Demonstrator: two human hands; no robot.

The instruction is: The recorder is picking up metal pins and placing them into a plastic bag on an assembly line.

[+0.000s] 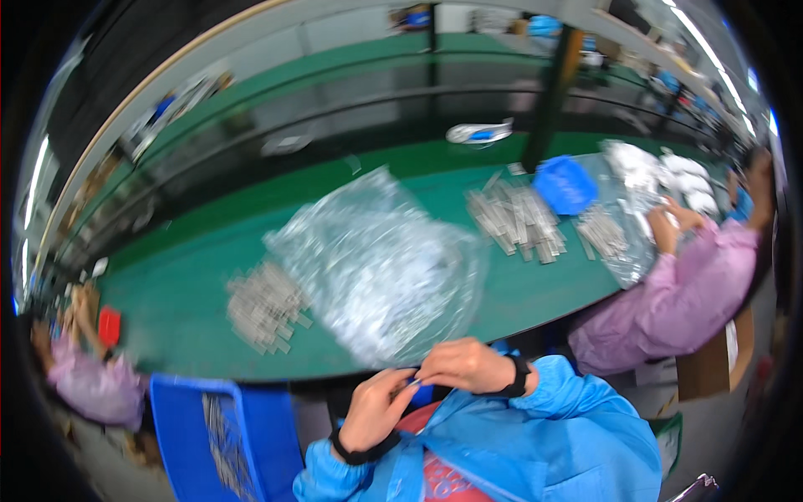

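Observation:
My left hand (pixel 375 410) and my right hand (pixel 465 366) meet at the table's near edge, in front of my blue jacket. Both have their fingers pinched around one small, thin piece that shows pale between the fingertips; it is too small and blurred to name. Just beyond them lies a large clear plastic bag (pixel 368 243), with a whitish mass of small things (pixel 393 301) inside. To the bag's left is a pile of flat greyish strips (pixel 266 305). Another pile of similar strips (pixel 517 219) lies to its right.
A blue bin (pixel 272 435) with strips inside stands below the table's edge at left. A blue plastic tray (pixel 565 186) sits by the right pile on the green table (pixel 184 289). Co-workers in pink sleeves (pixel 661 301) work at right and far left, near a red container (pixel 109 326).

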